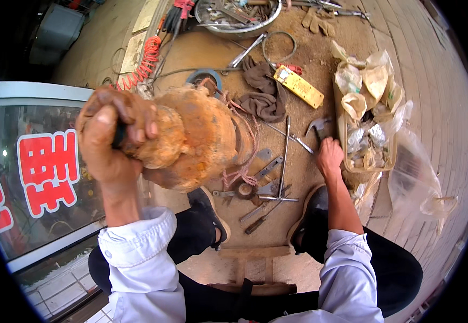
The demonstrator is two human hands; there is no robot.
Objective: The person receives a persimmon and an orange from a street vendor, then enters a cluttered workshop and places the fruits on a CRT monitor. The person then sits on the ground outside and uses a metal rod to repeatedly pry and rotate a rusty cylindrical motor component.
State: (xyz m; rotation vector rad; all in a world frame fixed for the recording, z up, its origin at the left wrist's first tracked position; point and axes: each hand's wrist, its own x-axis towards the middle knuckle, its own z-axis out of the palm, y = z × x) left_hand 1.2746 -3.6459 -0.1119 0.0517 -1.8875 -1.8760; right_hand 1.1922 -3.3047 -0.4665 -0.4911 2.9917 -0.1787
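Observation:
Lifted close to the camera at left, a rusty, orange-brown round metal machine body (201, 134) is crusted with dirt. My left hand (113, 124) is closed around a dark part at its narrow end, mostly hidden by the fingers. A pinkish rope (245, 173) hangs along the body's far right side. Low on the right, my right hand (331, 156) is closed on a hammer (320, 127), its head pointing away from me beside the bag-filled tray. Below the machine body, on the ground, lie a T-handle wrench (286, 151), a screwdriver (256, 224) and flat metal parts (269, 168).
A plastic tray (393, 148) stands at right, with a loose clear bag (414, 167) beside it. Farther off are a yellow power strip (300, 86), a dark cloth (264, 91), a tool-filled basin (234, 31) and work gloves (319, 22). A glass panel (40, 215) borders the left.

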